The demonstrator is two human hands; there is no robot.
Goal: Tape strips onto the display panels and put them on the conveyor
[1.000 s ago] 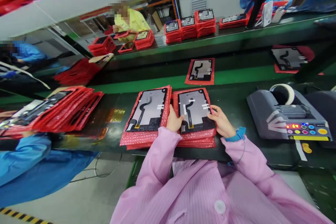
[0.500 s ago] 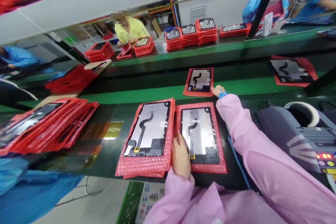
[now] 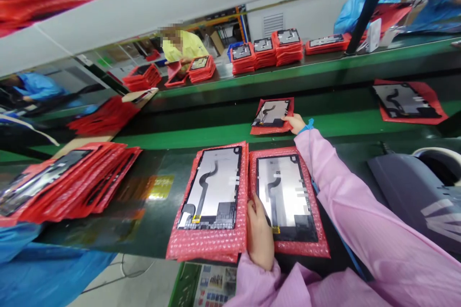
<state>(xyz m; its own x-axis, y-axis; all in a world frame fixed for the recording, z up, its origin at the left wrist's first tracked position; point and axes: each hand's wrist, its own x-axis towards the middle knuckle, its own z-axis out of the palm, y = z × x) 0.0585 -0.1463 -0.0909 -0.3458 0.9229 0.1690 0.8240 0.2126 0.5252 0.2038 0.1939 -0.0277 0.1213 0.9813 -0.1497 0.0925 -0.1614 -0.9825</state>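
My right hand (image 3: 296, 123) reaches to the green belt. Its fingers pinch the lower right corner of a tablet screen (image 3: 272, 112), which tilts a little on its red bubble-wrap bag. My left hand (image 3: 260, 236) is closed at the left edge of a nearer tablet screen (image 3: 284, 192), lying on a red bubble-wrap sheet (image 3: 323, 235). Immediately left, another tablet screen (image 3: 219, 187) tops a small stack of red bubble wrap (image 3: 205, 245). The screens show silver backs with a curved black flex cable. The tips of my left fingers are partly hidden.
Leaning red-wrapped screens (image 3: 82, 182) lie to the left. Another screen (image 3: 405, 100) rests on the belt (image 3: 180, 138) at right. A grey machine (image 3: 403, 196) stands beside my right arm. Stacks of wrapped screens (image 3: 286, 50) line the far shelf, where co-workers sit.
My right hand has moved onto the far screen's corner and gripped it; that screen now tilts. My left hand stays at the near screen. The view has shifted slightly.
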